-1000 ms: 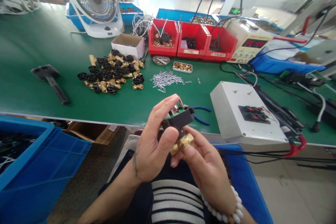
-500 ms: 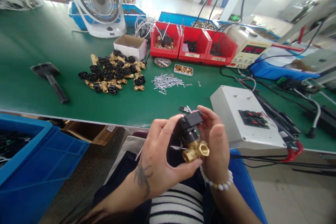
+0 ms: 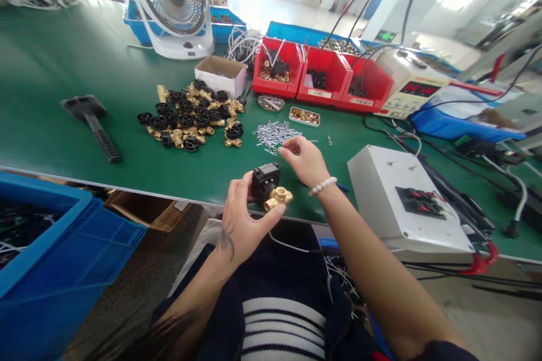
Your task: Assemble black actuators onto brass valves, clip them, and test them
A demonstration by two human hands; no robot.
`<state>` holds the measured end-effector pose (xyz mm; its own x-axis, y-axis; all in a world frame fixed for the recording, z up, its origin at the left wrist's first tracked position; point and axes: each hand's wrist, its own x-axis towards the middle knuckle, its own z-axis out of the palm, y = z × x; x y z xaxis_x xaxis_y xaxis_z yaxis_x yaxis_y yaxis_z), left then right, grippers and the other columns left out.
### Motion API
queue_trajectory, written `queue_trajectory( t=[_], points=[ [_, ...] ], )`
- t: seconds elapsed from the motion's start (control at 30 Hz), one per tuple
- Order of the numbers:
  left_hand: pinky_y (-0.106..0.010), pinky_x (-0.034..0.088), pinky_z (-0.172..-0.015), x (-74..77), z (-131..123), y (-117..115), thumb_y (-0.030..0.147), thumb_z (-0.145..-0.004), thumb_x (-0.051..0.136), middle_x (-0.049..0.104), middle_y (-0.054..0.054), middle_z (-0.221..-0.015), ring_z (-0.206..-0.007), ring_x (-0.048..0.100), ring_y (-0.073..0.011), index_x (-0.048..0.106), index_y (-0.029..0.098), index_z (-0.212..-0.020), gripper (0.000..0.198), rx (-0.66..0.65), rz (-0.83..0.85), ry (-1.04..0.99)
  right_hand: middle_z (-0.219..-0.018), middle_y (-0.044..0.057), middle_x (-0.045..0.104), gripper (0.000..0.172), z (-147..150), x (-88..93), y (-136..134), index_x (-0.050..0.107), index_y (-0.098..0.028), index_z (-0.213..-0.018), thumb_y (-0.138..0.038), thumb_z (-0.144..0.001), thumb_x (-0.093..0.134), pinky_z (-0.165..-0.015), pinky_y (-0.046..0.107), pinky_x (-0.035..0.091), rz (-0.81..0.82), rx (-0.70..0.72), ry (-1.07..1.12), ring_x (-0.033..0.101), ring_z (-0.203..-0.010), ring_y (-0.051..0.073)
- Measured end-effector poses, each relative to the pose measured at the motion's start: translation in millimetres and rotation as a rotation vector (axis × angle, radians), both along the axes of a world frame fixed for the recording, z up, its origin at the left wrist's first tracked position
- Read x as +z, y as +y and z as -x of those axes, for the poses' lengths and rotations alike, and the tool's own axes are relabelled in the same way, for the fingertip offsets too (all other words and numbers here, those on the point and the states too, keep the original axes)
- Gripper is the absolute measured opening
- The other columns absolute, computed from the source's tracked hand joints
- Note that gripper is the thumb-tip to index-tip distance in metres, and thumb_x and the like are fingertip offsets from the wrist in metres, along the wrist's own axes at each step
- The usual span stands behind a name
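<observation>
My left hand grips a brass valve with a black plastic head just above the near edge of the green table. My right hand, with a white bead bracelet at the wrist, has let go of the valve. It reaches forward over the table, fingers bent in a pinch at the near edge of a pile of small metal clips. Whether a clip sits between the fingertips I cannot make out.
A heap of brass and black valve parts lies left of the clips. Behind are a cardboard box, three red bins, a small tray of brass pieces and a white fan. A white switch box sits right; a blue crate stands lower left.
My right hand left the valve and moved forward to the clip pile. My left hand carried the valve up and forward over the table edge.
</observation>
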<state>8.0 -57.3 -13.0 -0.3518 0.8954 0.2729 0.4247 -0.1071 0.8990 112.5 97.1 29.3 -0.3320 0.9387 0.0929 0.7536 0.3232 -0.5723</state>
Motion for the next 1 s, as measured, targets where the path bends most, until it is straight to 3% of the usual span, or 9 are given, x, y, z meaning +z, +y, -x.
queue_trajectory(
  t=[0.17, 0.23, 0.33, 0.43, 0.6, 0.7, 0.8, 0.87, 1.0],
  points=[
    [-0.040, 0.051, -0.095, -0.9, -1.0, -2.1, 0.043, -0.079, 0.070, 0.051, -0.009, -0.115, -0.106, 0.054, -0.0202, 0.044, 0.014, -0.138, 0.070, -0.022, -0.040, 0.070, -0.100, 0.014, 0.069, 0.010, 27.5, -10.2, 41.7, 0.067, -0.011, -0.089, -0.020, -0.084, 0.066, -0.089, 0.035, 0.046, 0.075, 0.010, -0.237, 0.062, -0.097, 0.023],
    [-0.041, 0.050, -0.096, -0.3, -0.8, -3.1, 0.043, -0.079, 0.070, 0.051, -0.009, -0.116, -0.107, 0.054, -0.0203, 0.043, 0.014, -0.137, 0.070, -0.032, -0.051, 0.075, -0.097, 0.014, 0.070, 0.005, 33.2, -10.9, 46.4, 0.068, -0.012, -0.082, -0.016, -0.084, 0.065, -0.090, 0.035, 0.047, 0.109, 0.024, -0.309, 0.064, -0.097, 0.024],
    [-0.041, 0.051, -0.097, -0.7, 1.0, -3.4, 0.043, -0.080, 0.070, 0.051, -0.010, -0.117, -0.108, 0.054, -0.0206, 0.043, 0.014, -0.138, 0.071, -0.049, -0.034, 0.041, -0.086, 0.013, 0.070, 0.012, 35.7, -6.9, 47.8, 0.067, -0.013, -0.070, -0.009, -0.081, 0.065, -0.090, 0.034, 0.048, 0.142, 0.058, -0.375, 0.066, -0.095, 0.024],
    [-0.041, 0.051, -0.098, -3.1, 1.7, -3.6, 0.043, -0.079, 0.071, 0.050, -0.009, -0.119, -0.109, 0.055, -0.0206, 0.043, 0.015, -0.139, 0.072, -0.051, -0.013, 0.010, -0.087, 0.014, 0.070, 0.012, 33.1, -1.8, 44.1, 0.069, -0.011, -0.073, -0.002, -0.078, 0.063, -0.093, 0.035, 0.048, 0.114, 0.080, -0.359, 0.065, -0.099, 0.025],
    [-0.039, 0.053, -0.096, -5.7, -0.5, -7.3, 0.044, -0.079, 0.072, 0.048, -0.008, -0.118, -0.108, 0.055, -0.0194, 0.043, 0.016, -0.139, 0.072, -0.033, -0.032, -0.080, -0.103, 0.012, 0.069, 0.014, 14.7, 8.5, 20.7, 0.067, -0.010, -0.099, -0.011, -0.089, 0.056, -0.096, 0.035, 0.048, 0.005, 0.096, -0.174, 0.063, -0.101, 0.019],
    [-0.038, 0.054, -0.092, -0.3, -1.0, -11.7, 0.046, -0.079, 0.072, 0.047, -0.008, -0.113, -0.104, 0.057, -0.0191, 0.044, 0.015, -0.139, 0.072, -0.028, -0.024, -0.108, -0.088, 0.004, 0.068, 0.012, -5.2, 19.5, -4.6, 0.063, -0.013, -0.099, -0.021, -0.093, 0.056, -0.071, 0.024, 0.052, 0.124, 0.188, 0.193, 0.063, -0.075, 0.011],
    [-0.035, 0.055, -0.091, 9.3, -1.0, -16.6, 0.043, -0.078, 0.073, 0.046, -0.008, -0.112, -0.103, 0.057, -0.0186, 0.045, 0.014, -0.138, 0.073, -0.026, -0.056, -0.107, -0.066, -0.004, 0.059, 0.014, -24.5, 32.9, -33.6, 0.062, -0.016, -0.096, -0.028, -0.091, 0.061, -0.052, 0.018, 0.044, 0.292, 0.305, 0.573, 0.051, -0.052, 0.006],
    [-0.034, 0.054, -0.092, 16.2, -1.5, -19.9, 0.041, -0.077, 0.074, 0.046, -0.008, -0.113, -0.103, 0.058, -0.0181, 0.044, 0.014, -0.139, 0.074, -0.031, -0.085, -0.087, -0.063, -0.004, 0.057, 0.014, -34.0, 42.2, -51.4, 0.064, -0.016, -0.094, -0.030, -0.089, 0.064, -0.051, 0.018, 0.044, 0.308, 0.332, 0.623, 0.050, -0.051, 0.005],
    [-0.035, 0.054, -0.093, 28.6, -4.6, -26.8, 0.040, -0.076, 0.075, 0.046, -0.008, -0.113, -0.105, 0.055, -0.0187, 0.044, 0.018, -0.140, 0.075, -0.029, -0.104, 0.025, -0.075, 0.000, 0.066, 0.012, -45.7, 59.5, -78.9, 0.067, -0.016, -0.090, -0.028, -0.091, 0.063, -0.064, 0.018, 0.052, 0.225, 0.300, 0.612, 0.062, -0.066, 0.007]
  ],
)
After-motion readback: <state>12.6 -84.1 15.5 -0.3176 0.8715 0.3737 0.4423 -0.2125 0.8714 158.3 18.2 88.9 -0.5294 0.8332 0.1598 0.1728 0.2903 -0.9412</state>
